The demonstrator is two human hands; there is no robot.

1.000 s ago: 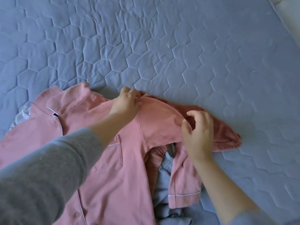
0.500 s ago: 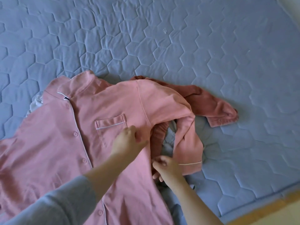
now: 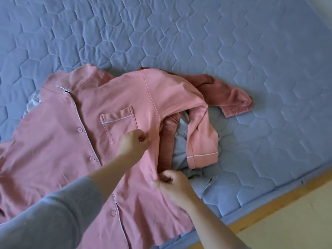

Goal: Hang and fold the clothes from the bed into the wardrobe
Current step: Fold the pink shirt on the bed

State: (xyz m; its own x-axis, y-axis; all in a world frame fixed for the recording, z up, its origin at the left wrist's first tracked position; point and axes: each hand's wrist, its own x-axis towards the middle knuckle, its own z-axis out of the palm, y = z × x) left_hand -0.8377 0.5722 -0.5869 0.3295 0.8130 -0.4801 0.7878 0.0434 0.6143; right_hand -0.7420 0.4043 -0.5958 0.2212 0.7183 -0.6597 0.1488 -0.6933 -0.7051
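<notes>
Pink and buttoned, a shirt (image 3: 86,144) lies front-up across the near part of a bed, its collar pointing away and its hem running out of view at the bottom. A person's left hand (image 3: 133,143) pinches the cloth just below the pocket (image 3: 118,126), beside the side seam. The right hand (image 3: 173,184) grips that same seam lower down, fingers curled round a fold of it. One sleeve (image 3: 201,141) bends down beside the body, its piped cuff lying on a grey garment (image 3: 181,146) that is partly trapped under the shirt. A red garment (image 3: 224,94) pokes out from behind the shoulder, and a scrap of white cloth (image 3: 33,103) shows at the far side of the collar.

The shirt looks light, soft and limp. It should sag wherever it is not held, and a tug at the seam is likely to drag the clothes beneath along. Shoulders or collar seem the better holds for hanging, the side seams and the sleeve for folding flat. Buttons appear the only hard parts.

Underneath, a blue quilt (image 3: 179,42) stitched in hexagons gives a broad, soft, slightly grippy surface to work on. A wooden frame (image 3: 287,200) edges it, with pale floor (image 3: 296,229) beyond. No wardrobe is in view.
</notes>
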